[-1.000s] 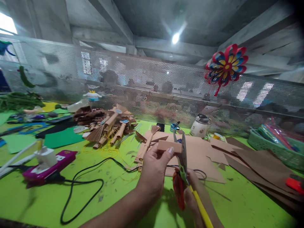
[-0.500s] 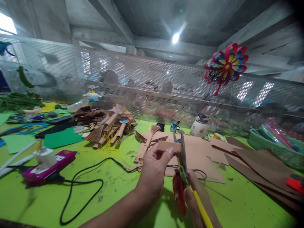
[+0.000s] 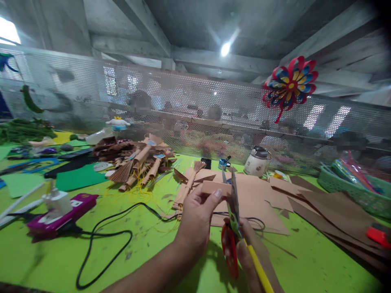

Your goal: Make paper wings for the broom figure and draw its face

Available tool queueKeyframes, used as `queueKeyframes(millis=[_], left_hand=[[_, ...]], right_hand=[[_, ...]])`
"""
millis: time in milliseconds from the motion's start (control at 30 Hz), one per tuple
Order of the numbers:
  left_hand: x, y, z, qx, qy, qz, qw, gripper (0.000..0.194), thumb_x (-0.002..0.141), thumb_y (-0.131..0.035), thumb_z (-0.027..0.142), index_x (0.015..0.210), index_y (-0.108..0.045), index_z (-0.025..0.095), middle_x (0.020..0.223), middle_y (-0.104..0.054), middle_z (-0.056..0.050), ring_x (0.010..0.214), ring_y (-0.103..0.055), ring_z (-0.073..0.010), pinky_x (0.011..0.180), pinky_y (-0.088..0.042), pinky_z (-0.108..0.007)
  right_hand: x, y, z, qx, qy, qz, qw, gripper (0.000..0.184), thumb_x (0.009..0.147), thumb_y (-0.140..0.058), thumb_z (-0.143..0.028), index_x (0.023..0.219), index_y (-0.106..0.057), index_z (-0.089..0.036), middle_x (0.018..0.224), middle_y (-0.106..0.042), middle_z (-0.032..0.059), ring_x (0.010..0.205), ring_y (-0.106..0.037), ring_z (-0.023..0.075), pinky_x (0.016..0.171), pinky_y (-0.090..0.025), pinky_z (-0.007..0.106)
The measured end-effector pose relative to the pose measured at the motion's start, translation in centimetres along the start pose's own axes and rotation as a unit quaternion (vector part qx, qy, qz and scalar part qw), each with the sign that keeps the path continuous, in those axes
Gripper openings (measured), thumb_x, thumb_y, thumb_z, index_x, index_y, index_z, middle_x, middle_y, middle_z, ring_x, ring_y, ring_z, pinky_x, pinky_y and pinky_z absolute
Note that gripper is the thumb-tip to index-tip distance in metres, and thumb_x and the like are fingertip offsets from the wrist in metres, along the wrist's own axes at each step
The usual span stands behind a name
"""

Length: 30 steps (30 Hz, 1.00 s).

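Observation:
My left hand [image 3: 198, 215] pinches a small strip of brown paper [image 3: 215, 187] between thumb and fingers, above the table. A pair of scissors [image 3: 234, 203] with a red handle loop and a yellow part is gripped in my right hand [image 3: 252, 252]. Its blades stand slightly apart, pointing away from me, with the strip's right end between or against them. Behind my hands lie larger sheets of brown paper [image 3: 256, 199]. A folded paper figure with a fanned end [image 3: 192, 181] rests on their left side.
A purple power strip [image 3: 61, 215] with a white plug and a black cable [image 3: 131, 236] lie at left. Several paper figures [image 3: 143, 162] are heaped behind. A white jar [image 3: 255, 162], dark brown sheets [image 3: 332, 207] and a green basket [image 3: 351, 187] stand right. A perforated metal screen [image 3: 189, 101] closes the back.
Almost nothing differs. The view has shifted very slightly, while both hands, the paper strip and the scissors keep nearly the same pose.

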State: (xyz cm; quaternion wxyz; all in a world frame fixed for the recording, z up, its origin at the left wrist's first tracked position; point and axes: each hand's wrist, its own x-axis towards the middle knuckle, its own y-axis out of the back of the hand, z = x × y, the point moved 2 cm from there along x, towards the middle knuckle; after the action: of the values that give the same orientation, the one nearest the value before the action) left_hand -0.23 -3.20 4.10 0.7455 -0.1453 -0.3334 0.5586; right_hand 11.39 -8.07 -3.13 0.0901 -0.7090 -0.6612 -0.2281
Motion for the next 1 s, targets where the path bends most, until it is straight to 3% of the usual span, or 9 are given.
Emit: queueKeyframes(millis=[500, 667, 1000], left_hand=[[0.1, 0.2, -0.3, 0.015, 0.007, 0.008, 1.000, 0.019, 0.084, -0.062, 0.021, 0.100, -0.063, 0.012, 0.093, -0.067, -0.007, 0.089, -0.061, -0.0178, 0.093, -0.045, -0.039], [0.1, 0.2, -0.3, 0.011, 0.003, 0.007, 1.000, 0.016, 0.085, -0.062, 0.021, 0.098, -0.063, 0.013, 0.093, -0.067, -0.007, 0.090, -0.061, -0.0182, 0.093, -0.045, -0.039], [0.2, 0.1, -0.1, -0.017, 0.006, -0.003, 1.000, 0.013, 0.085, -0.060, 0.017, 0.096, -0.065, 0.011, 0.097, -0.068, -0.009, 0.095, -0.062, -0.0202, 0.091, -0.046, -0.036]], right_hand=[[-0.2, -0.3, 0.0, 0.045, -0.063, 0.038, 0.996, 0.053, 0.079, -0.049, -0.064, 0.109, -0.051, -0.021, 0.069, -0.056, 0.0000, 0.051, -0.049, 0.0117, 0.048, -0.040, 0.025], [-0.4, -0.2, -1.2, 0.017, -0.070, 0.022, 0.997, 0.050, 0.082, -0.043, -0.062, 0.110, -0.051, -0.022, 0.068, -0.053, -0.0004, 0.053, -0.048, 0.0131, 0.049, -0.037, 0.025], [-0.5, -0.3, -3.4, -0.015, -0.072, 0.054, 0.996, 0.047, 0.082, -0.044, -0.062, 0.101, -0.055, -0.021, 0.065, -0.051, -0.0004, 0.052, -0.044, 0.0128, 0.048, -0.035, 0.025]])
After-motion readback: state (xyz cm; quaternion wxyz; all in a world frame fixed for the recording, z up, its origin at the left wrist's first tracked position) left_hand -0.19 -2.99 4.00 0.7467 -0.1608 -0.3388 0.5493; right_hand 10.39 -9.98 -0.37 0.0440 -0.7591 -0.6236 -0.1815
